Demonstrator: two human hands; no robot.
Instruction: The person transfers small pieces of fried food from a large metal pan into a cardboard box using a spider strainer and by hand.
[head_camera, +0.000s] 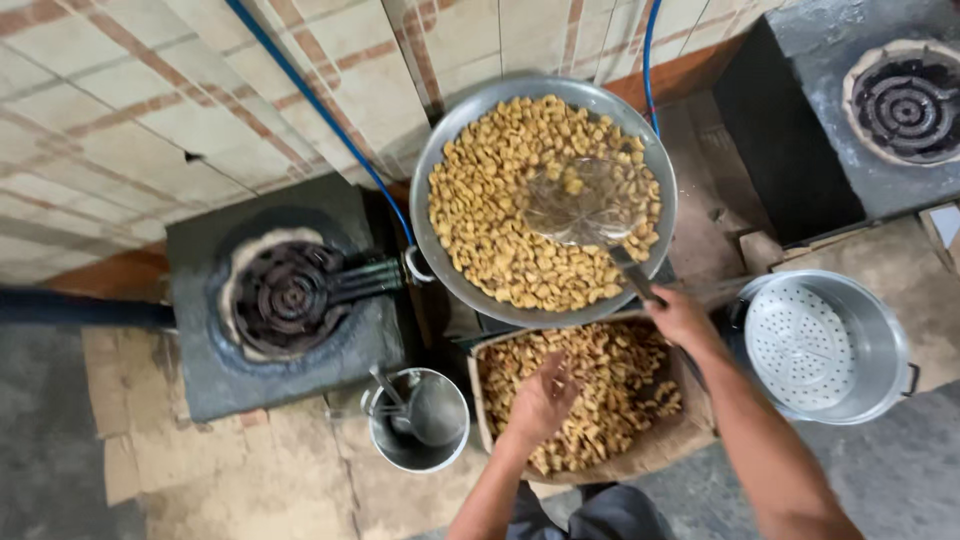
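Burner (290, 297) first, at your far left: a dark ring set in a grey concrete block, with nothing on it. Just right of it, on the floor, stands a small steel pot (420, 420) with a ladle leaning inside. Next comes your left hand (545, 400), fingers curled down into the tray of fried snack pieces (600, 400) at your knees, gripping a clump of them. Above the tray sits the wide metal pan (545, 195), heaped with the same golden pieces. Your right hand (680, 318) is closed around the handle of a wire skimmer (585, 205), whose round mesh head lies on the pieces near the pan's right side. A blue hose (320, 110) runs down the tiled wall towards the pan's left edge. Farther right stands a steel pot with a perforated strainer insert (825, 345), near your right forearm. At the top right corner is a second burner (905, 100) in its own concrete block.
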